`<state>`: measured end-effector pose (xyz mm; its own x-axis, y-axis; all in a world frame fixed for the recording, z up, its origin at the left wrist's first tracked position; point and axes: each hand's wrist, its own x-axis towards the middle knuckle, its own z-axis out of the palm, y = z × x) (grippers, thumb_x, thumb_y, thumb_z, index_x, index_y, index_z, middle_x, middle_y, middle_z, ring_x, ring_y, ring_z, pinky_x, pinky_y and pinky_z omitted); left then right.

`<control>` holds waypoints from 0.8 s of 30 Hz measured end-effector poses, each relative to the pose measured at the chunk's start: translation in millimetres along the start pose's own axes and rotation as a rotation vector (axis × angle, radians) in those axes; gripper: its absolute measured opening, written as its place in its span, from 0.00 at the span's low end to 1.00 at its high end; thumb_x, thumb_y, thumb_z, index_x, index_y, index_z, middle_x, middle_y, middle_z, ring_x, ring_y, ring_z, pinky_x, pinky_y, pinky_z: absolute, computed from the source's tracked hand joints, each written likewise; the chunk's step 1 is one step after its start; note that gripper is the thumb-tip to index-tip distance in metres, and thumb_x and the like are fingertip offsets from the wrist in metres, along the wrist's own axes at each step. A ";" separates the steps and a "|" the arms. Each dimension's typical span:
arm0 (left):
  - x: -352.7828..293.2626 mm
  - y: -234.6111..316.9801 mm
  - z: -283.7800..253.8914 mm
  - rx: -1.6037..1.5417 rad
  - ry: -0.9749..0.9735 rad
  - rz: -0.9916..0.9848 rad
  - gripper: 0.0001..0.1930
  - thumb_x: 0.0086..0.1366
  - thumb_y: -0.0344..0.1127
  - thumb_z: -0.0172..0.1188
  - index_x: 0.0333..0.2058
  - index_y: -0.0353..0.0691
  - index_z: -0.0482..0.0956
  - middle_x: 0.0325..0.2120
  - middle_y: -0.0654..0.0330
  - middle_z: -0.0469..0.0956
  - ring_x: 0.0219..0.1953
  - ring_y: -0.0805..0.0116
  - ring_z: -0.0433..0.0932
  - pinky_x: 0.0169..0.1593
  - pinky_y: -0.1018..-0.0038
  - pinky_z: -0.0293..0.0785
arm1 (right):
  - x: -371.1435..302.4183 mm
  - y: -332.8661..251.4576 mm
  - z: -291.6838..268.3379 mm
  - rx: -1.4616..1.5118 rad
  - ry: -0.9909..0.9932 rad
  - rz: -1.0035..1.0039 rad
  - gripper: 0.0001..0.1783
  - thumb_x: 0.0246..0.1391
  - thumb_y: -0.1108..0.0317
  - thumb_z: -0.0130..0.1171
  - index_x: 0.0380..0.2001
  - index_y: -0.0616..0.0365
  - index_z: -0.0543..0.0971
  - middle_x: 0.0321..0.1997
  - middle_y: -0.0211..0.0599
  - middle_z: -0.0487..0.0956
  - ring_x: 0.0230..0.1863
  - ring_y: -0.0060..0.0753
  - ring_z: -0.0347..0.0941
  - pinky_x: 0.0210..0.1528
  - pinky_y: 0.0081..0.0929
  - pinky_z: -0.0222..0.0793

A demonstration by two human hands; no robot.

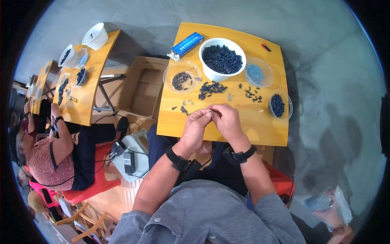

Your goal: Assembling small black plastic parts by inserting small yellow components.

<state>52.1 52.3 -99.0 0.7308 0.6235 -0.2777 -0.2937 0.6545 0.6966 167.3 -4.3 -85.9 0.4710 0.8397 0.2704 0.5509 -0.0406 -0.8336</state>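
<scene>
Over the near part of the yellow table [260,132], my left hand [196,129] and my right hand [228,123] meet with fingertips pinched together. Whatever sits between them is tiny and mostly covered by the fingers. Just beyond lie loose small black pieces [211,89], with a few more black pieces [184,110] beside my left hand. Small silvery bits [230,97] are scattered past my right hand. A white bucket [221,77] full of black pieces stands farther back. To its left is a shallow clear tub [165,83] with some black pieces.
Right of the bucket are a clear tub of grey-blue bits [255,74] and a smaller tub of black pieces [278,105]. A blue box [187,45] and a red-and-black tool [265,47] lie farther back. An open carton [142,87] separates me from a seated person [53,158].
</scene>
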 end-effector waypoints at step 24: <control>5.6 1.2 2.7 -0.031 0.057 0.003 0.09 0.65 0.28 0.49 0.40 0.32 0.75 0.38 0.61 0.77 0.42 0.74 0.72 0.52 0.76 0.65 | 8.7 -2.0 0.5 -0.023 0.034 -0.153 0.07 0.42 0.81 0.57 0.29 0.63 0.77 0.26 0.46 0.76 0.28 0.46 0.74 0.31 0.34 0.70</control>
<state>57.4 55.4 -97.9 0.6937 0.6485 -0.3136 -0.3154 0.6648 0.6771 170.0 3.3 -82.2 0.4038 0.8179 0.4098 0.6332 0.0734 -0.7705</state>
